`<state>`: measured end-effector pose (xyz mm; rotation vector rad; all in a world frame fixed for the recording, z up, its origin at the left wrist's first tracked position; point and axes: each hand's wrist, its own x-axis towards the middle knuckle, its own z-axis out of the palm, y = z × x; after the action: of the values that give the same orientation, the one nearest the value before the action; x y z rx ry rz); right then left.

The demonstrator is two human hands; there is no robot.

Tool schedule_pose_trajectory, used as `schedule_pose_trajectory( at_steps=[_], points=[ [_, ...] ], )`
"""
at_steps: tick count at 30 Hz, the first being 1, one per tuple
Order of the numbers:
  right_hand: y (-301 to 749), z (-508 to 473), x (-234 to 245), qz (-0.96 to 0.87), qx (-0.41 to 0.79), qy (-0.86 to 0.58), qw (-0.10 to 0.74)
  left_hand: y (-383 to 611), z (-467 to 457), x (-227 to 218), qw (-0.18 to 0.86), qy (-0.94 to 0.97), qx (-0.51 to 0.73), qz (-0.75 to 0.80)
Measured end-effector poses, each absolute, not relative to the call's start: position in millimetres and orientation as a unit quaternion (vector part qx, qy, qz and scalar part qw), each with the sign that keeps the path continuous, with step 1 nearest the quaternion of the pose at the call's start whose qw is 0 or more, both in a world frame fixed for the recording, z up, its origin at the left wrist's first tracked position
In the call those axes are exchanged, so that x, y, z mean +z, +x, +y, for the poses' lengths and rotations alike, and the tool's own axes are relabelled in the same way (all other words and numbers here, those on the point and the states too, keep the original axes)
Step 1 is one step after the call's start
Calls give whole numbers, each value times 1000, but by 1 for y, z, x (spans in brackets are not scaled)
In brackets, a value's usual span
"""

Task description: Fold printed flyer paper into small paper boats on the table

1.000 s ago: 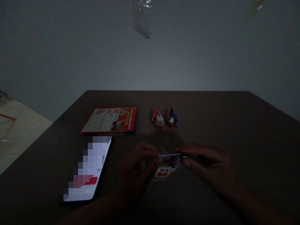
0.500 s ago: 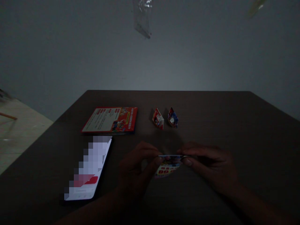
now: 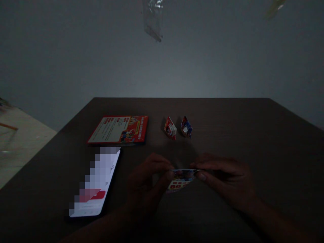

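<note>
A small piece of printed paper, folded along its top edge, is held between my two hands above the dark table. My left hand pinches its left end between thumb and fingers. On the other side, my right hand grips the right end the same way, thumb toward me. Colourful pictures and large red digits show on the side facing me. Farther back stand two small folded paper shapes, a red and white one and a blue and red one.
At the back left lies a stack of printed leaflets with red edges. A phone with its screen lit rests in front of it. The table meets a pale wall, where a clear plastic bag hangs.
Both hands keep their pinch on the paper. Its top edge has dropped very slightly and its printed face is tilted a little differently. The other things have stayed in place.
</note>
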<state>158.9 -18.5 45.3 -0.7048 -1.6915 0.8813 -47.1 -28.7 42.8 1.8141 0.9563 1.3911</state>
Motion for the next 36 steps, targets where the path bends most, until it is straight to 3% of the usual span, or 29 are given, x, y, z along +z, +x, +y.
schedule_pose_trajectory(
  at_steps=[30, 36],
  points=[
    [162, -18, 51, -763, 297, -260, 512, -46, -28, 42, 318, 717, 545, 294],
    [162, -21, 58, -852, 170, -203, 451, -41, -31, 44, 196, 786, 532, 248]
  ],
)
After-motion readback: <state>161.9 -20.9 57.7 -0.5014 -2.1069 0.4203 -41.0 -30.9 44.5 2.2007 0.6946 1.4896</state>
